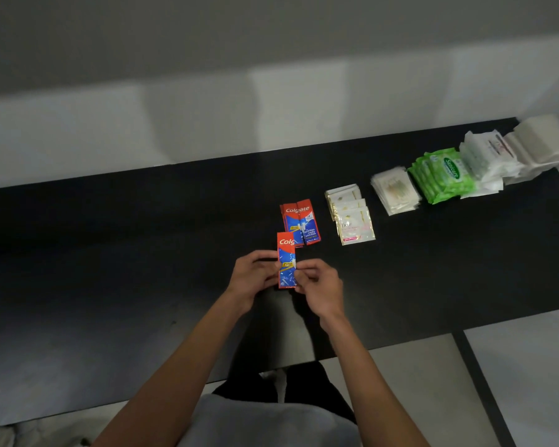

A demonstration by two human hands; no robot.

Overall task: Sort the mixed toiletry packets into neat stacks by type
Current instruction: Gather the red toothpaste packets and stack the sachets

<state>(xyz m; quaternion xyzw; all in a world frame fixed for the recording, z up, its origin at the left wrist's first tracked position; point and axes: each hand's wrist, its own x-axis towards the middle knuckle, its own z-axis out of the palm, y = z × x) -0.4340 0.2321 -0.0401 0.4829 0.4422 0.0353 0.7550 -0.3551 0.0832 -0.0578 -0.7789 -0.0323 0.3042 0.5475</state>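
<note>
Over the middle of the black table (pixel 110 253), both hands had one red-and-blue toothpaste sachet (pixel 286 262) pinched between them, the left hand (pixel 255 279) on its left edge, the right hand (pixel 317 285) on its right, fingers closed on it. The sachet's long axis ran straight away from the person. Directly beyond its top edge, almost touching, lay the toothpaste stack (pixel 300 224), turned the same way. The right hand looked nearer that stack; a short push forward would probably land it.
</note>
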